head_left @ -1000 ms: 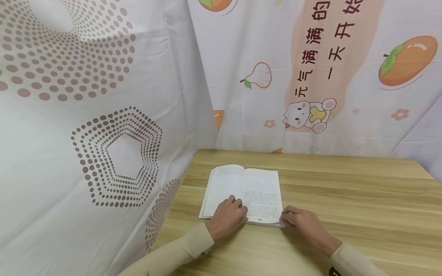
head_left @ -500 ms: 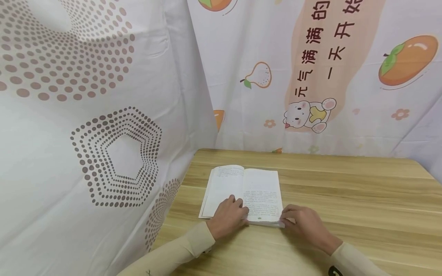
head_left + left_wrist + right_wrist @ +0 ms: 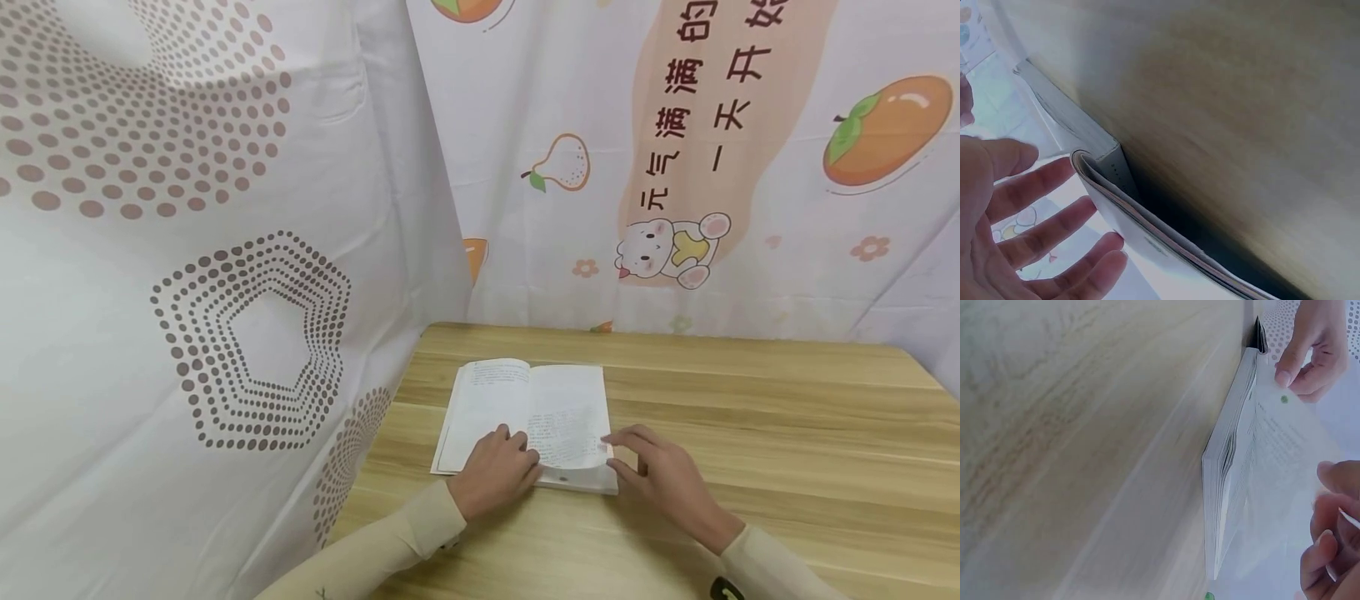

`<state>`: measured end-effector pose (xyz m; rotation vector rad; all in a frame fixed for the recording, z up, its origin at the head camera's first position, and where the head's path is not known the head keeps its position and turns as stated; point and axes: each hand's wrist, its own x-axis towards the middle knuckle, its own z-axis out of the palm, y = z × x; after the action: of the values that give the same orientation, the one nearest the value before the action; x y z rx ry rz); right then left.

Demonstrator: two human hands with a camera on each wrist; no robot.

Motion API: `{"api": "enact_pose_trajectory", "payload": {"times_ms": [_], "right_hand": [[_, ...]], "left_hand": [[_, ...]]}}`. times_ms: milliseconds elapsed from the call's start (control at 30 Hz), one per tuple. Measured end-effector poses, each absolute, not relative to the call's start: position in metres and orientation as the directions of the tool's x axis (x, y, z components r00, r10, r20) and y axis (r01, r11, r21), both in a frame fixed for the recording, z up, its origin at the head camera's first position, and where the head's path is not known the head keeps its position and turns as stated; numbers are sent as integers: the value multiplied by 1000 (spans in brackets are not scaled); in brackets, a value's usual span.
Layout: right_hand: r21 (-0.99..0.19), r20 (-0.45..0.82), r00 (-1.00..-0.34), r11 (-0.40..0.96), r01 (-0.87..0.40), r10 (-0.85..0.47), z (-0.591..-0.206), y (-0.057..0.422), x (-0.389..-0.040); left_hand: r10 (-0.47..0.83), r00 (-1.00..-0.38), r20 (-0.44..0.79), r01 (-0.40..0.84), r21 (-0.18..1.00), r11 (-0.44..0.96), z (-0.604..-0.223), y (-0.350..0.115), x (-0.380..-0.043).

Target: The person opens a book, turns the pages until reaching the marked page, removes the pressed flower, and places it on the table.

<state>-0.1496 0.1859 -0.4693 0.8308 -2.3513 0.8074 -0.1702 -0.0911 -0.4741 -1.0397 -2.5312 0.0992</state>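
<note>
An open book (image 3: 487, 408) with printed pages lies on the wooden table (image 3: 750, 408). My left hand (image 3: 495, 471) rests at its lower edge near the spine. Its fingers are spread along the left-hand pages in the left wrist view, where the book's spine end (image 3: 1119, 169) shows close by. The right hand (image 3: 663, 479) is at the book's lower right corner, pinching a page (image 3: 1291, 440) between thumb and index finger. That page curves up off the right-hand stack (image 3: 1216, 481), and its lower edge stands clear of the pages below.
A white cloth with dotted patterns (image 3: 270, 350) hangs along the left side of the table. Behind the table hangs another cloth (image 3: 517, 242) printed with fruit, a cartoon bear and writing.
The right hand has lifted the page's lower right corner and moved it slightly up and away from the stack. My left hand has stayed nearly in place.
</note>
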Motion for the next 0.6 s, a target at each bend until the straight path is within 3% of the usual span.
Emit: {"api": "enact_pose_trajectory", "payload": {"times_ms": [267,467,567,600], "right_hand": [[-397,584,-743,684,-612,-327,-474,190,-150],[-420,452,-817,722,-550,-359,-481,190,-147],[-371,368,-829,751,-546,-421,-486,190,-145],[-355,341,-832,760,-545,-438,-488,190,-144]], "left_hand": [[667,-617,418,654,-200,730,-474,-93,-168],[623,-626,468,626,-175,760,-474,-91,-168],[586,-612,531,629,-123,768,-474,-90,-168],[551,-622,557,632,-58,772,-474,-90,-168]]}}
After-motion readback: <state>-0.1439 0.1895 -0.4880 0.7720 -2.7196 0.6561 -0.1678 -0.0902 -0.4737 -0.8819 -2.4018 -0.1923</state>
